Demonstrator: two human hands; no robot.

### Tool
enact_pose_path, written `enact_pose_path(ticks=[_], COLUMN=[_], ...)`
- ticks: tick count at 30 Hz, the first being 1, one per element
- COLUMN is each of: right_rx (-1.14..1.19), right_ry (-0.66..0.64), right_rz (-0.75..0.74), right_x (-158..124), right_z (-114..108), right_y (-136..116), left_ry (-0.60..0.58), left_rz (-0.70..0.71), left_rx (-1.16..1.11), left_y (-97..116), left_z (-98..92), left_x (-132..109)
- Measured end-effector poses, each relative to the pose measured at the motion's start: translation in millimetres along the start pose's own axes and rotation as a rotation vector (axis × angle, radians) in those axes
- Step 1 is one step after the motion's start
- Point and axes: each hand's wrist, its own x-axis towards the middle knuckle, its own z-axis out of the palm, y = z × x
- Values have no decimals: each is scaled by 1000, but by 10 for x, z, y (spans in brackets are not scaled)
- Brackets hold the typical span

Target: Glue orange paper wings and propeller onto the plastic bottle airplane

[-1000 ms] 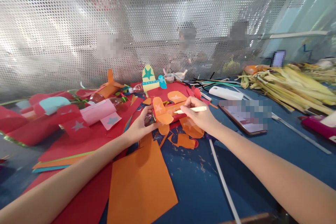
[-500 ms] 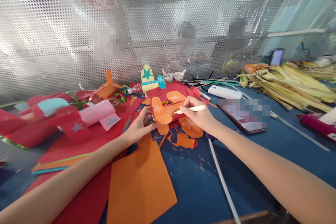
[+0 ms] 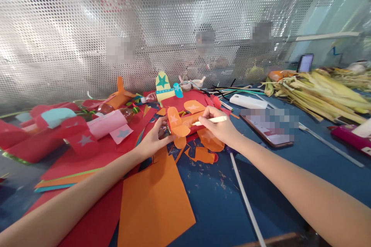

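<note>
My left hand [image 3: 154,139] is closed round the end of an orange paper plane model [image 3: 181,123] with pale stars on its wings. My right hand [image 3: 218,126] pinches a thin white stick [image 3: 213,120] whose tip rests against the model's body. Both hands hover over orange paper cut-outs [image 3: 204,150] on the blue table [image 3: 220,200]. A large orange paper sheet [image 3: 155,200] lies just in front of my left wrist.
Red paper sheets [image 3: 87,162] and other bottle-and-paper planes [image 3: 110,123] crowd the left. A phone [image 3: 268,127] and a white case [image 3: 249,102] lie to the right, a long white rod [image 3: 246,200] near my right arm, dried leaves [image 3: 319,96] far right. A perforated metal screen [image 3: 145,27] stands behind, people beyond it.
</note>
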Motion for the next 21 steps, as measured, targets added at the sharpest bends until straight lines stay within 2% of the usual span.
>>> enact_pose_path(ticks=[21], right_rx=[10], right_ry=[20], right_rz=[-7], right_x=[14], right_z=[-11], right_y=[-11], left_ry=[-2], left_rz=[7], left_rx=[15], left_y=[3], left_z=[-2], left_x=[-5])
